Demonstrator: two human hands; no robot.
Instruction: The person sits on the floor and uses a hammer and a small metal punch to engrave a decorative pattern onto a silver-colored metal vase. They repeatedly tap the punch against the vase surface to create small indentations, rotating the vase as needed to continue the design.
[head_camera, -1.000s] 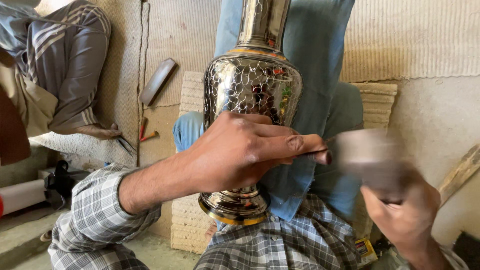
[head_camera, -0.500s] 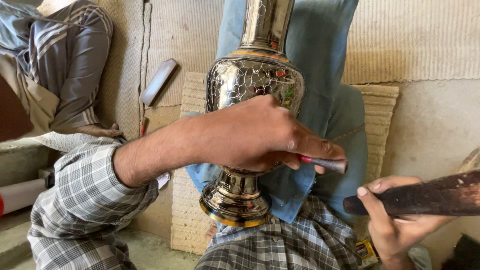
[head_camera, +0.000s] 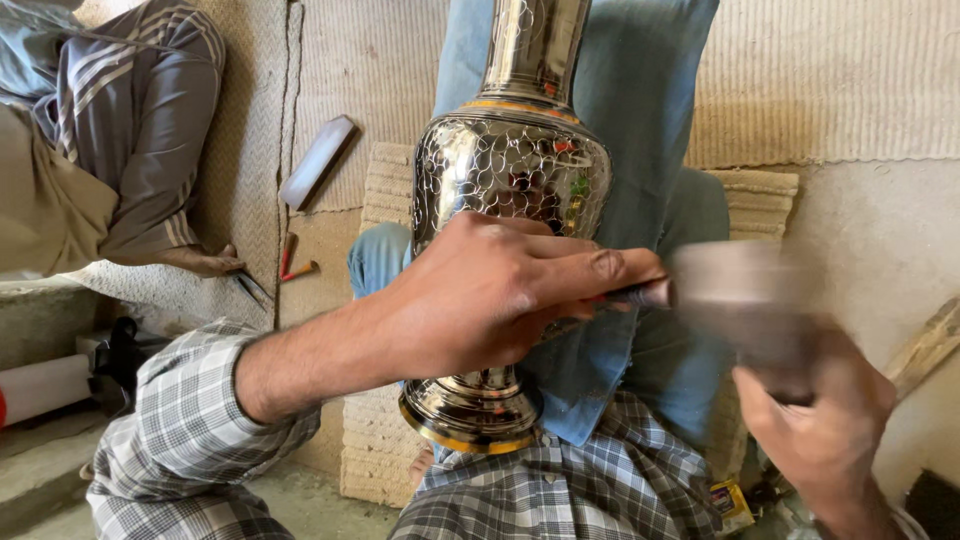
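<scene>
The left hand (head_camera: 490, 300) lay across the engraved metal vase (head_camera: 510, 180), fingers (head_camera: 600, 268) clamped on a thin chisel (head_camera: 640, 294) against its right side, while the right hand (head_camera: 820, 430) gripped a blurred hammer (head_camera: 740, 290).

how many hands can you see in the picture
3: the left hand grips a thin tool against the metal vase, the right hand swings a blurred mallet, another person's hand rests at left. More may be hidden.

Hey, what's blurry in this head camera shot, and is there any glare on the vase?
Head view: the mallet in the right hand is smeared by motion blur; the left hand and its thin chisel are sharp; the engraved metal vase shows bright mirror-like reflections on neck and foot.
</scene>
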